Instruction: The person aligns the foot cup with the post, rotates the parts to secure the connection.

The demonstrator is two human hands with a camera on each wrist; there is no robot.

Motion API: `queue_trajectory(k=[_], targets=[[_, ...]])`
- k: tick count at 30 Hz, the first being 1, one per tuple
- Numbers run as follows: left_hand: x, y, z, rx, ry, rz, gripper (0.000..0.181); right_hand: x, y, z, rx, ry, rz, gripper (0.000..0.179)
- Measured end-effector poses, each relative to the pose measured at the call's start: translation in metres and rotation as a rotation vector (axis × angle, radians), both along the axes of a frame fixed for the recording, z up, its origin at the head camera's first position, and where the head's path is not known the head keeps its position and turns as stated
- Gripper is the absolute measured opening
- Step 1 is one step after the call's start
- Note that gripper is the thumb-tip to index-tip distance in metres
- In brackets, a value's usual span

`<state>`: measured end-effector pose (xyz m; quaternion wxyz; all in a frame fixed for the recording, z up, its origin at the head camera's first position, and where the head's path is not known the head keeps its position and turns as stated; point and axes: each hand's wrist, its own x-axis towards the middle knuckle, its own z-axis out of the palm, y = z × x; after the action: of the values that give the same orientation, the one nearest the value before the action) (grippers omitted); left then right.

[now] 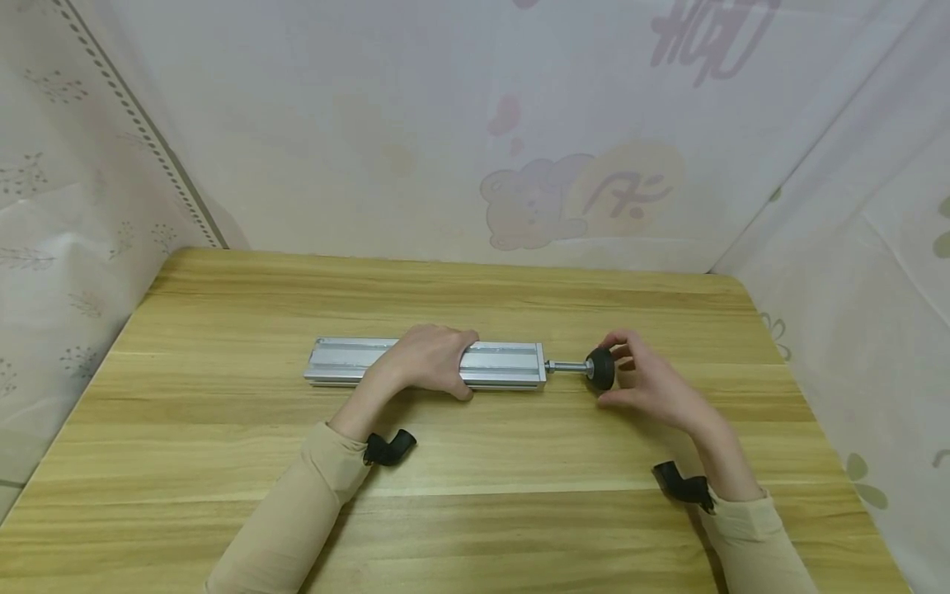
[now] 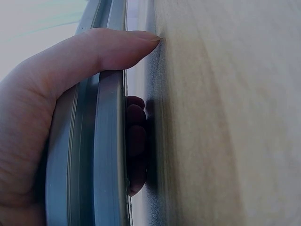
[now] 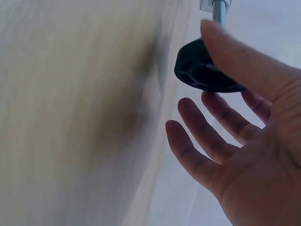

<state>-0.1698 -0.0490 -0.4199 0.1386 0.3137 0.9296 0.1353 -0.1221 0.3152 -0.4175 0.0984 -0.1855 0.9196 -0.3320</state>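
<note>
My left hand (image 1: 429, 360) grips a silver aluminium profile (image 1: 505, 364) across its middle, thumb on the near side. Fingertips on the far side show through a gap between the profile and the tabletop in the left wrist view. From the profile's right end plate a threaded rod sticks out, ending in the black base of a levelling foot (image 1: 600, 369). My right hand (image 1: 653, 384) holds that round base (image 3: 193, 66) at its rim between thumb and index finger. Its other fingers are spread loosely, touching nothing visible in the right wrist view.
A wood-grain table (image 1: 519, 470) lies beneath the work. Pale patterned curtains (image 1: 356, 140) hang behind it and at both sides. Black camera mounts (image 1: 389, 448) sit at both wrists, over beige sleeves (image 1: 297, 503).
</note>
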Motion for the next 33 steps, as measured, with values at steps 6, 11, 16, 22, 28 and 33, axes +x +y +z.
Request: queue_trajectory(k=[6,11,16,22,28,33], targets=[[-0.0001,0.0003,0.0006,-0.002,0.002,0.000,0.050,0.0005,-0.0005,-0.0013,-0.008,0.003,-0.013,0.072],[-0.0005,0.0004,0.0006,-0.002,0.000,-0.002,0.051,0.0012,0.0045,0.0008,0.002,-0.017,0.003,0.061],[-0.0007,0.0000,0.0007,0.003,-0.001,0.001,0.051,-0.0001,0.0082,0.0018,0.070,-0.055,0.031,0.057],[-0.0002,-0.0007,-0.0008,0.010,0.000,-0.001,0.050,0.0001,0.0080,0.0018,0.089,-0.084,0.034,0.060],[0.0000,-0.0007,-0.0021,0.010,-0.005,0.001,0.050,0.0022,0.0079,0.0042,0.083,-0.110,0.011,0.064],[-0.0002,-0.0002,-0.0010,0.002,-0.004,0.001,0.050,0.0018,0.0070,0.0047,0.002,-0.085,-0.013,0.076]])
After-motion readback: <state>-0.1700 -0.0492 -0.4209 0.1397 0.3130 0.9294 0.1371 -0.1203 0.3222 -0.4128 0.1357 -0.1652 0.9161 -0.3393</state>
